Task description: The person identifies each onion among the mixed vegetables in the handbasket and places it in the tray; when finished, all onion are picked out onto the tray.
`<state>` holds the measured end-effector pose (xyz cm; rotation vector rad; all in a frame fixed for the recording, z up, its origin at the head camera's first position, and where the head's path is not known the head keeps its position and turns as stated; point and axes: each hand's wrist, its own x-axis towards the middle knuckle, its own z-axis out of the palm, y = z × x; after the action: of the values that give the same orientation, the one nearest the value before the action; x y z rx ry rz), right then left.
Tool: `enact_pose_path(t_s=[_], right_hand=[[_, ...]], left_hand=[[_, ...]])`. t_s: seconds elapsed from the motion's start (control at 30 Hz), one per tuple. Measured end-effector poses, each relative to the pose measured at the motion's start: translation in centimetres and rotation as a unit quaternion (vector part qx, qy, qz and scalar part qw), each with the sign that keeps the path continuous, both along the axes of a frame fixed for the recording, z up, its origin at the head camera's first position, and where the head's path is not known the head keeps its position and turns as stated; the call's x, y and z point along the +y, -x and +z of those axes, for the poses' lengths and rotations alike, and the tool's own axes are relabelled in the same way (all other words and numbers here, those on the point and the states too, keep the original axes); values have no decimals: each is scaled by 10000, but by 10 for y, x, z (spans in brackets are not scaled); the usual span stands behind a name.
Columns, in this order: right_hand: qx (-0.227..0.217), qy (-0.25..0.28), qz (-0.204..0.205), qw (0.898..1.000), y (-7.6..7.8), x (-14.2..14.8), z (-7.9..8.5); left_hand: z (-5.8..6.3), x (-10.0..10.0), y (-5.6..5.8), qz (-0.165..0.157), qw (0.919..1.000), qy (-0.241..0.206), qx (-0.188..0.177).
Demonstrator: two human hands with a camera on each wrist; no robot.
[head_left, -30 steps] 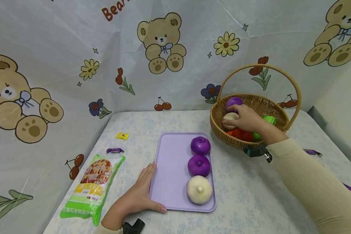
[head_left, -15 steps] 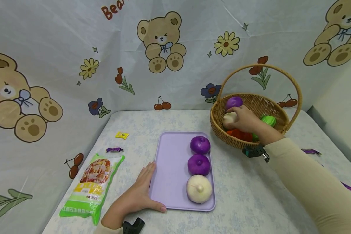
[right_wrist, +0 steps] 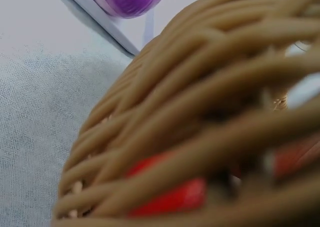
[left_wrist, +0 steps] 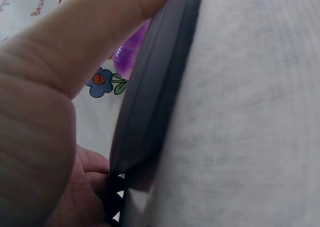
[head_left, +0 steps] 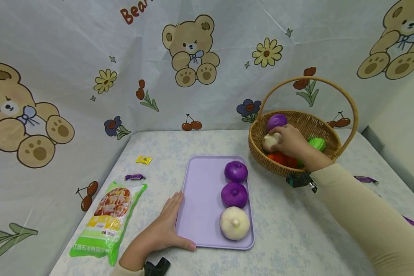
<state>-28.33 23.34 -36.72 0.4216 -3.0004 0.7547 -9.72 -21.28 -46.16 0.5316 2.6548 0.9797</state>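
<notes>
In the head view, my right hand [head_left: 290,141] reaches into the wicker basket [head_left: 267,163] and grips a white onion [head_left: 270,142] at its left side. A purple onion [head_left: 276,121] lies just behind that one. My left hand [head_left: 163,228] rests against the lilac tray [head_left: 203,203], its straight fingers along the left edge and its thumb at the near corner. Down the tray's right side stand two purple onions [head_left: 236,171] and a white onion [head_left: 235,223] in a row. The basket's weave hides the right hand's grip in the right wrist view.
Red vegetables [head_left: 283,159] and a green one [head_left: 317,143] share the basket. A green and white food bag [head_left: 108,222], a purple-wrapped candy [head_left: 135,177] and a yellow-wrapped candy [head_left: 144,160] lie left of the tray. Another wrapped candy [head_left: 366,179] lies to the right.
Inside the basket, my right hand's fingers have drawn back to the right side of the white onion, baring more of it. My left hand and the tray have stayed put.
</notes>
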Motion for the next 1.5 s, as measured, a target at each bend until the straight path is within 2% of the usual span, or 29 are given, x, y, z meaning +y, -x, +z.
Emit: enact_pose_path(t_s=[0.9, 1.3, 1.5], right_hand=[[1, -48, -118, 9999, -1, -12, -4], [258, -19, 113, 9996, -1, -8, -2], [491, 63, 208, 9986, -2, -4, 7]], left_hand=[[-2, -1, 0, -67, 10000, 10, 45], [-1, -1, -1, 11, 10000, -33, 19], [-3, 0, -1, 36, 10000, -46, 34]])
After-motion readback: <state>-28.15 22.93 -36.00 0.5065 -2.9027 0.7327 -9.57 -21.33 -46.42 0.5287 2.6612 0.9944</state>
